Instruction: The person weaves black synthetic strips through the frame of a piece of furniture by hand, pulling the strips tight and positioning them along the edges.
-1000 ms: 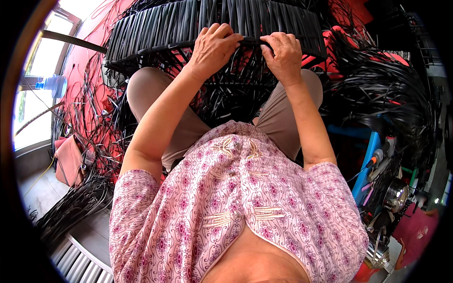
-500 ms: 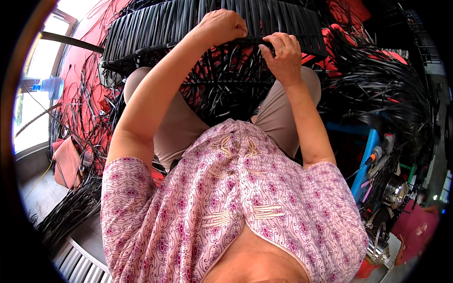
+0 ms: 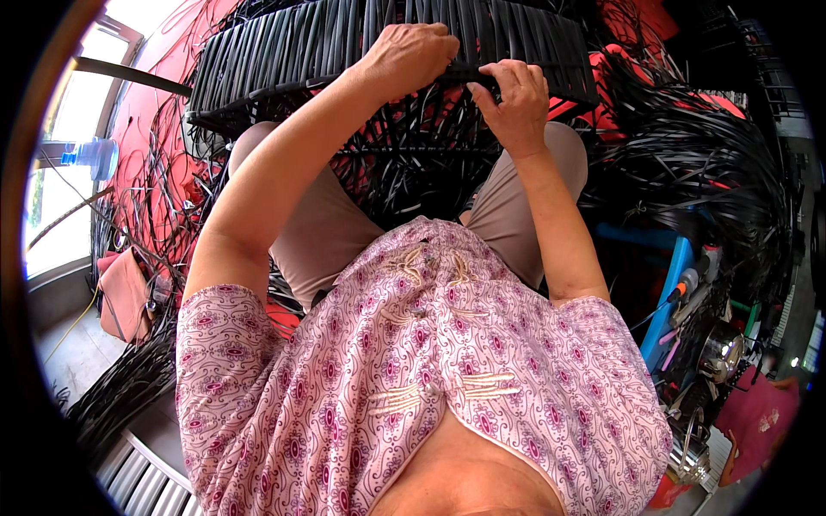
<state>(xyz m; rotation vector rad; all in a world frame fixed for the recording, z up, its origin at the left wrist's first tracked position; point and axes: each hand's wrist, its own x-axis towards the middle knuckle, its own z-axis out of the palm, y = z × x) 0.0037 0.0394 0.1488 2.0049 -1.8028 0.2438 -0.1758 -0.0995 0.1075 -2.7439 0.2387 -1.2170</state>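
Note:
A curved panel [image 3: 292, 53] of closely set black flat strips rests across my knees, at the top of the view. My left hand [image 3: 408, 60] is curled against the panel's near edge at its middle. Its fingers are bent closed, and whatever lies in them is hidden. Just to the right, my right hand [image 3: 520, 105] has its fingertips bent onto the same edge. The thumb stands apart from the index finger, with nothing clearly visible between them. Loose black strips [image 3: 413, 163] hang in a tangle under the edge, between my knees.
A big heap of black strips [image 3: 688, 163] lies at the right. Red sheeting [image 3: 142, 146] with scattered strips covers the left floor. A clear blue bottle [image 3: 93, 159] and a pink bag [image 3: 125, 297] are at the left. A blue frame [image 3: 667, 292] and metal pots [image 3: 721, 351] stand lower right.
My left hand has shifted slightly right and nearer to me along the panel edge, and its elbow has swung a little outward. The right hand stays almost in place, with its thumb slightly moved.

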